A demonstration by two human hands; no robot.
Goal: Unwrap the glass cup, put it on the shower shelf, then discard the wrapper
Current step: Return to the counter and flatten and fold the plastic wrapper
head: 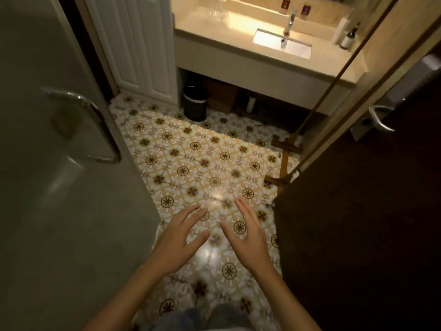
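Observation:
My left hand [182,237] and my right hand [245,231] are held out side by side above the patterned floor, fingers spread and straight, holding nothing. Far ahead, faint clear glass cups [218,13] stand on the back left of the vanity counter [229,35]; whether they are wrapped is too blurred to tell. A black waste bin [195,103] stands on the floor under the counter's left end. No shower shelf shows in this view.
A frosted glass door with a curved metal handle [95,120] fills the left. A dark wooden door with a lever handle [379,118] stands at the right. The sink [284,43], faucet and a dark bottle [349,37] sit on the counter. Patterned tiles [202,161] stretch between.

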